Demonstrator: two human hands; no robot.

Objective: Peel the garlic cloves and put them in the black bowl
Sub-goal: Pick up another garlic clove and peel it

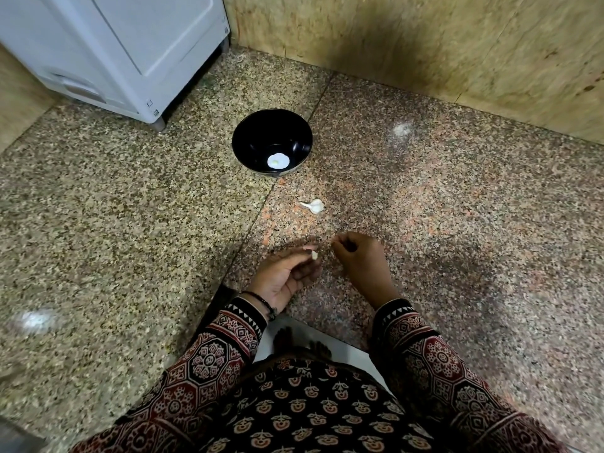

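A black bowl point(272, 141) stands on the speckled stone floor, with a bright white patch at its bottom. An unpeeled garlic clove point(314, 205) with a papery tail lies on the floor between the bowl and my hands. My left hand point(284, 274) is palm up and pinches a small pale garlic clove point(314, 255) at its fingertips. My right hand point(359, 256) hovers just to the right, fingers curled, thumb and forefinger pressed together; whether it holds a bit of peel I cannot tell.
A white appliance point(124, 53) on short legs stands at the back left. A yellowish stone wall point(425, 44) runs along the back and right. My patterned sleeves and lap fill the bottom of the view, with my toes point(300, 344) on a white surface.
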